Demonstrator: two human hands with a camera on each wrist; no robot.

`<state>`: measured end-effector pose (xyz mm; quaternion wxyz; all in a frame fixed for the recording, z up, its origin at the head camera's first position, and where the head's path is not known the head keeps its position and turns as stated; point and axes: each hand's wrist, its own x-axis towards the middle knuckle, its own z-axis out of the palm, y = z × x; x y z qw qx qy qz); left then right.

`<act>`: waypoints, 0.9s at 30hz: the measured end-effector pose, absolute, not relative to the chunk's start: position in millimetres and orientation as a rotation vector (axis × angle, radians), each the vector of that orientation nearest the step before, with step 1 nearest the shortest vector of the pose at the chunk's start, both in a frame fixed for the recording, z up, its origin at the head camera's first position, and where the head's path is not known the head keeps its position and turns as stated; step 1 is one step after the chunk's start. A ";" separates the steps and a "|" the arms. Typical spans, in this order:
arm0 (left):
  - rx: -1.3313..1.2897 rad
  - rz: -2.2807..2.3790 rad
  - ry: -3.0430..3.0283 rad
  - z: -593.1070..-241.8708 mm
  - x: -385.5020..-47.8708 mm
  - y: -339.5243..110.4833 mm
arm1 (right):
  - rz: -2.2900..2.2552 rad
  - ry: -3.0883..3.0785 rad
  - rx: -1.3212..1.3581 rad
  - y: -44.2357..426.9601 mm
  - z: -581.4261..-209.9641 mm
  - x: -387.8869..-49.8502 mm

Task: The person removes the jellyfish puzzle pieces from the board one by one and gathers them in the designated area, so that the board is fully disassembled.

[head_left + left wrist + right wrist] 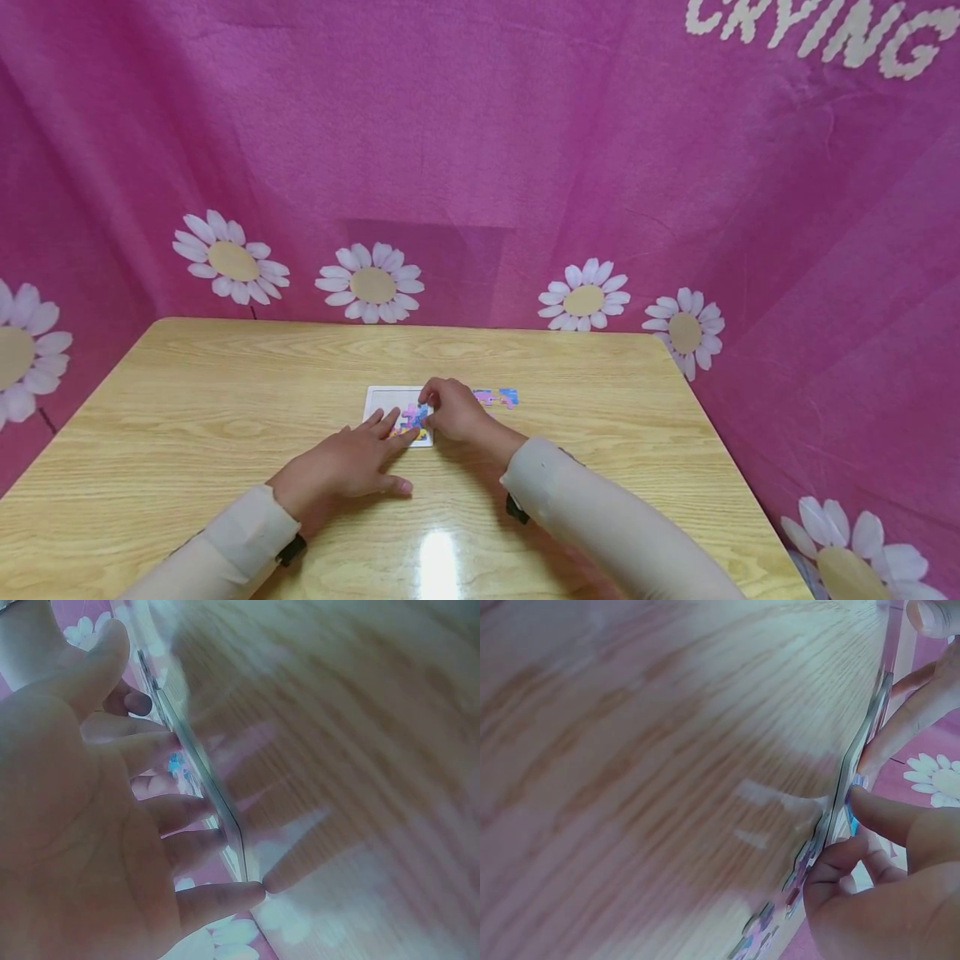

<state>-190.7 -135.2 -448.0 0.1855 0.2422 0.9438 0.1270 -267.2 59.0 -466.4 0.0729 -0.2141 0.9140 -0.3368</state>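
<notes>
A white puzzle tray (380, 400) lies on the table, its lower right part filled with pink, blue and yellow pieces (411, 417). The left hand (348, 460) rests its straight, spread fingers on the tray's lower left and the pieces; in the left wrist view that hand (97, 817) touches the tray edge (217, 799). At the tray's right side the right hand (459, 412) has thumb and fingers bent over the pieces. The right wrist view shows the right hand (889, 877) with thumb and index finger at the tray edge; whether a piece is between them is hidden.
Loose pink and blue puzzle pieces (506, 397) lie right of the tray, beyond the right hand. The wooden table (225, 375) reaches back to a pink curtain (450, 125) with white daisies. Light glares on the table near its front.
</notes>
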 end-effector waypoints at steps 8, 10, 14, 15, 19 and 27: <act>0.697 0.356 2.663 -445.3 -189.2 -134.6 | -1.123 2.663 -0.561 56.0 -462.7 -266.5; 0.700 0.359 2.663 -444.1 -188.3 -134.2 | -1.130 2.661 -0.567 55.2 -463.2 -266.3; 0.707 0.368 2.663 -442.9 -188.1 -133.7 | -1.106 2.685 -0.596 53.2 -467.0 -267.3; 0.709 0.369 2.664 -443.1 -188.4 -133.8 | -1.098 2.693 -0.606 52.7 -468.2 -268.1; 0.712 0.367 2.665 -444.2 -189.5 -134.1 | -1.089 2.708 -0.616 51.5 -469.1 -268.7; 0.686 0.350 2.657 -446.6 -189.4 -135.2 | -1.112 2.707 -0.563 53.6 -465.7 -267.7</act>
